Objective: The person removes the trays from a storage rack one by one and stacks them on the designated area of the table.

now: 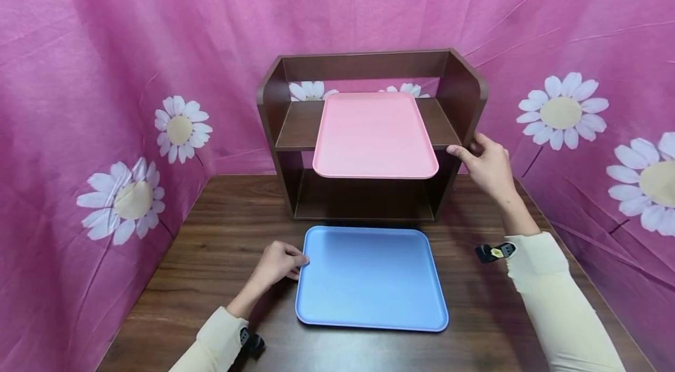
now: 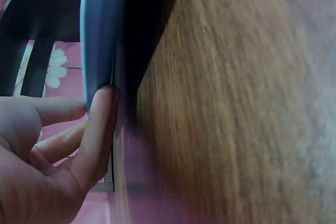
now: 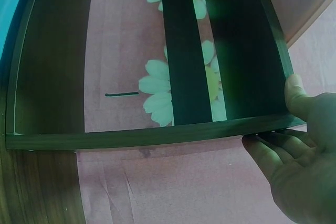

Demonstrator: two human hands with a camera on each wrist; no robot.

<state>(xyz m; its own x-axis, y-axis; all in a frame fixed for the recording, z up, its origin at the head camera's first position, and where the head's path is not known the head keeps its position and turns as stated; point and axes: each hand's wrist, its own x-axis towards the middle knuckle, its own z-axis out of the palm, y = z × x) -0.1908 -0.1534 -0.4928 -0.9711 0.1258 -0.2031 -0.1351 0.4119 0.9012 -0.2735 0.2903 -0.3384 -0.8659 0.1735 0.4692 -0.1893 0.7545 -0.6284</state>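
A blue tray [image 1: 371, 278] lies at the front of the dark brown shelf unit. My left hand [image 1: 279, 263] pinches its left rim, thumb on top and fingers underneath; the left wrist view shows the tray's edge [image 2: 102, 30] between thumb and fingers. At the shelf unit [image 1: 466, 85], my right hand [image 1: 487, 164] grips the right side panel at middle-board height. In the right wrist view the thumb [image 3: 296, 95] lies on the board's front edge and the fingers sit behind the panel. A pink tray [image 1: 374, 135] rests on the middle board, its front part jutting out past the edge.
The shelf unit stands at the back of a dark wood table [image 1: 221, 231], its lower compartment [image 1: 364, 199] below the pink tray. A pink cloth [image 1: 211, 20] with large white daisies hangs behind and on both sides.
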